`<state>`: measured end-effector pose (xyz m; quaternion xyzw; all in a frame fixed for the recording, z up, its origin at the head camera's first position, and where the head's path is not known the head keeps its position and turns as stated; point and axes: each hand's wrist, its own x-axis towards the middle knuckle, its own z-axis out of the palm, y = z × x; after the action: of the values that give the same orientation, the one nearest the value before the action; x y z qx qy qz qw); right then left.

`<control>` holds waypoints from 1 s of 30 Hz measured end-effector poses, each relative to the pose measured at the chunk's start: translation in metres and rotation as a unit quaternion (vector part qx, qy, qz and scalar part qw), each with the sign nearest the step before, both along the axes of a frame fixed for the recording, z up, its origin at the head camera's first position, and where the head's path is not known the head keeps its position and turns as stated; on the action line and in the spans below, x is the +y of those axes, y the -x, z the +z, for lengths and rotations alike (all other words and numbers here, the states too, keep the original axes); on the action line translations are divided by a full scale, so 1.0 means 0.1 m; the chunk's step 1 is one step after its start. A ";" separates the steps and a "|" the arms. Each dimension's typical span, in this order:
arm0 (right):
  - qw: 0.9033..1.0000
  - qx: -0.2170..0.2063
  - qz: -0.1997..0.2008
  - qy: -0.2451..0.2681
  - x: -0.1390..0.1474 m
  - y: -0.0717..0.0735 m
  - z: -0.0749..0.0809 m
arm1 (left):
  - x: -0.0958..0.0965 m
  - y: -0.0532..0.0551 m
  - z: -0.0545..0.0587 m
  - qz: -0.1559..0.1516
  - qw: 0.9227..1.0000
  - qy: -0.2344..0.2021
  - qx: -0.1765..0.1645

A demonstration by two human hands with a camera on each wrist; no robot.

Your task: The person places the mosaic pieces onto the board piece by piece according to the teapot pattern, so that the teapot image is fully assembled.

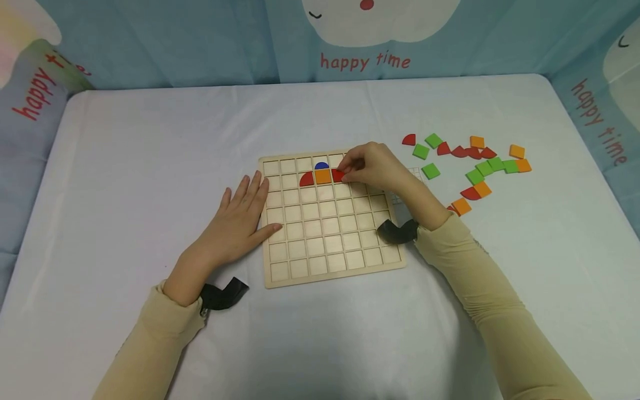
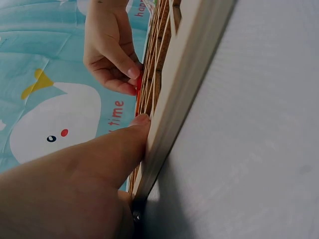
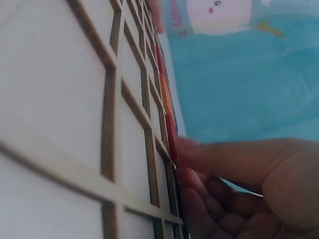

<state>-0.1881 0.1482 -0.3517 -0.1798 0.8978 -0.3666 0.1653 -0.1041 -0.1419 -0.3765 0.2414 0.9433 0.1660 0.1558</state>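
Note:
A wooden grid board [image 1: 311,211] lies on the white table. My left hand [image 1: 235,222] rests flat and spread along its left edge, fingertips and thumb touching the frame. In a cell near the board's far side, my right hand [image 1: 372,164] pinches a red tile [image 1: 337,175] between thumb and fingers; the fingers hide part of its shape. Left of that tile sits an orange square tile [image 1: 323,176], then a red quarter-circle tile [image 1: 307,179]. One row farther back is a blue rounded tile [image 1: 321,165]. The right wrist view shows the thumb against the red tile [image 3: 172,139].
Right of the board, loose tiles lie scattered: green squares [image 1: 431,170], orange squares [image 1: 517,151] and red quarter-circles [image 1: 409,139]. A sheet with a printed grid [image 1: 416,173] is partly hidden under the right forearm. A blue patterned curtain [image 1: 200,44] hangs behind the table.

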 end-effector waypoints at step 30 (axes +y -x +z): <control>0.987 -0.018 -0.142 0.072 0.79 -0.13 0.19 | -0.02 -0.01 -0.03 0.001 1.000 0.007 0.002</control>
<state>-0.1755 0.2271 -0.3331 -0.0551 0.8825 -0.4528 0.1142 -0.1035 -0.1434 -0.3798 0.2400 0.9449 0.1592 0.1557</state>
